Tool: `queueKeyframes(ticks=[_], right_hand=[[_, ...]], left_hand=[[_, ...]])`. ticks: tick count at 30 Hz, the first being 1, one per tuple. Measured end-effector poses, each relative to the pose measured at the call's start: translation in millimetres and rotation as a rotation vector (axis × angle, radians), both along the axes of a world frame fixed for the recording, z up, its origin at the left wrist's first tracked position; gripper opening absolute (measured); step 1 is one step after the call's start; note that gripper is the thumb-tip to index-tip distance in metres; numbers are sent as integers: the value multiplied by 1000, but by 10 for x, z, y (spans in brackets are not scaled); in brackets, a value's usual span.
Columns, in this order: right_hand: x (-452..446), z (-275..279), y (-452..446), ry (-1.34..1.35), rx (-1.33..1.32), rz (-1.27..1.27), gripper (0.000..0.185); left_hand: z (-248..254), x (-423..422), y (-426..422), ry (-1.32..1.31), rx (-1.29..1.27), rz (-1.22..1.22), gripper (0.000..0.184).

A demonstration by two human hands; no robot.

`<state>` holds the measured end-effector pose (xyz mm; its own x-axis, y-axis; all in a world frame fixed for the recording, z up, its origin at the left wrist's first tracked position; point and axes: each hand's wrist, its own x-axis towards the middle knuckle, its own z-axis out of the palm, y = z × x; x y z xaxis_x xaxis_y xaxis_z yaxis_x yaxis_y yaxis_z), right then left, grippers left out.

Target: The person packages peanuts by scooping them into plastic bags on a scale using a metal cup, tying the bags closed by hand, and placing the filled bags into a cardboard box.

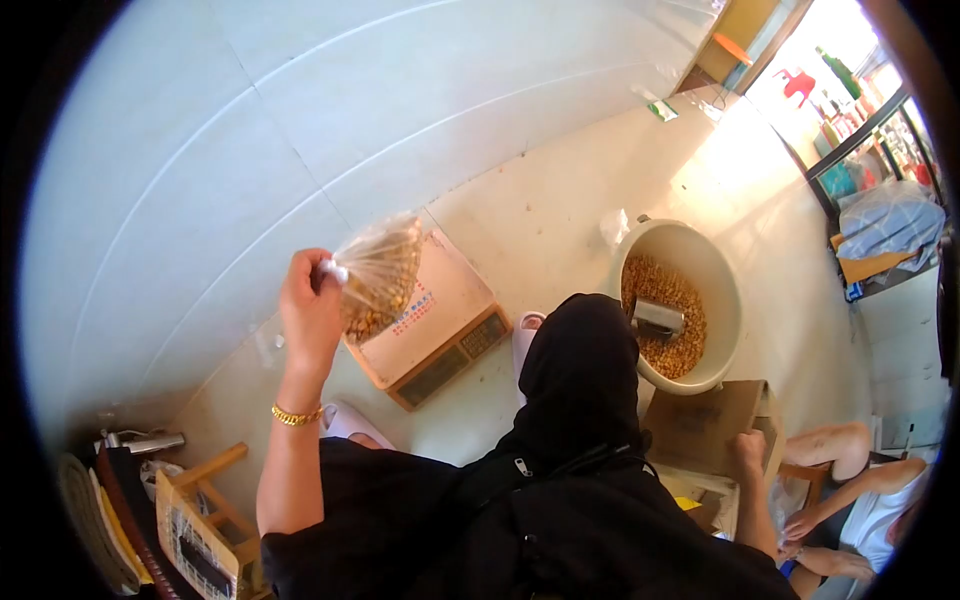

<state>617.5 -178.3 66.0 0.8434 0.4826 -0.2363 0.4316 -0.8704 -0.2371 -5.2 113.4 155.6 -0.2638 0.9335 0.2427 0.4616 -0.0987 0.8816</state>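
Note:
My left hand [312, 300] is closed on the gathered neck of a clear plastic bag [385, 285] filled with yellow-brown kernels. The bag hangs over an orange-and-white scale [430, 325]; whether it touches the top cannot be told. On the right, my right hand [750, 450] is at the edge of an open cardboard box [700, 425], its fingers curled at the flap. Just beyond the box stands a pale bucket [735, 300] of kernels [665, 275], with a metal scoop [658, 318] lying in them.
Another person [850, 510] sits at the lower right, hands together near a clear bag. A wooden stool [205, 500] lies at the lower left. Shelving with goods [870, 150] stands at the upper right. A tiled wall [250, 120] runs along the upper left.

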Motion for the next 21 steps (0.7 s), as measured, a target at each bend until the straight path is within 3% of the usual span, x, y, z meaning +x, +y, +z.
queueKeyframes(ticks=[2, 3, 4, 6, 9, 11, 13, 16, 18, 21], right_hand=[[452, 193, -172, 39, 91, 19, 21], [1240, -46, -544, -231, -54, 547, 18], [1110, 215, -397, 28, 226, 70, 15], [1774, 363, -471, -217, -4, 359, 18], [2322, 808, -185, -414, -101, 380, 18], [2465, 1251, 204, -604, -179, 391, 20], [2308, 1720, 673, -777, -235, 405, 23], [1117, 2388, 1402, -931, -178, 503, 27], [974, 2579, 1713, -1023, -86, 605, 28], [77, 2927, 2163, -1028, 31, 669, 26]], left_hand=[[-105, -164, -114, 0, -18, 9, 9], [-150, -224, -156, 7, -42, 12, 10], [-185, -269, -191, -2, -42, 20, 10], [-247, -341, -271, -79, -76, 44, 9], [-183, -456, -356, 90, -44, 121, 8], [-84, -542, -435, 43, -47, 174, 7], [21, -628, -532, -5, -46, 230, 8], [136, -736, -680, -141, -95, 241, 11], [187, -784, -746, -156, -68, 277, 11], [219, -853, -824, -173, -24, 366, 11]])
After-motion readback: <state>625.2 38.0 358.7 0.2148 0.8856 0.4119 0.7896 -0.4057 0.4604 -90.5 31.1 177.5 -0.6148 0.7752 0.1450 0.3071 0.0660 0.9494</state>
